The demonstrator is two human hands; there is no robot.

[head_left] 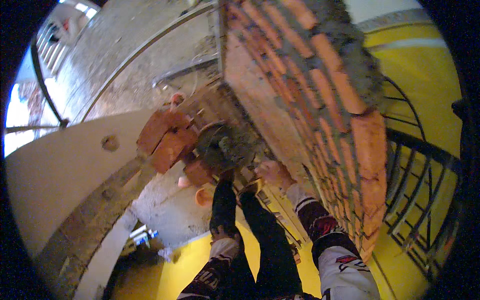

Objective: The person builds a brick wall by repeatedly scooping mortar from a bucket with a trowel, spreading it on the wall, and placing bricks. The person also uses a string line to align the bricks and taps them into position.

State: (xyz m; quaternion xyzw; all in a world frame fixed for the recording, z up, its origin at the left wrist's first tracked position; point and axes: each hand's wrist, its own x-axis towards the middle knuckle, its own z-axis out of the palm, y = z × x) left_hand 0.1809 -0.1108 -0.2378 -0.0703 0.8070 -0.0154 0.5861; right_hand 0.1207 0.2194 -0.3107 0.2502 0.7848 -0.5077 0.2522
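Mortar [239, 147] sits as a grey heap in a round dark pan [203, 151], just past your feet and close to the brick wall [325, 115] on your right. Pan is probably parked there so it's within easy reach of both you and the wall. Grey fill covers its right side; left part looks darker, contents there unclear.

Your right hand [275, 173] is stretched out between the pan and the wall's lower face, fingers loosely bent. Blur hides the tips, so can't tell if they pinch anything. Your left hand [223, 235] lies on your left leg [222, 207], likely as a brace while you lean over; no object shows in it, finger spread can't be made out.

Loose bricks [167, 140] are heaped left of the pan, seemingly kept near it for handiness; one more brick [199, 172] lies at the pan's lower left. Slatted boards [210, 107] run beyond the pan. Orange round object [203, 197] left of your leg may be a container; inside not readable. Grey joints show between the wall's brick courses; dark railing [410, 195] stands past it.
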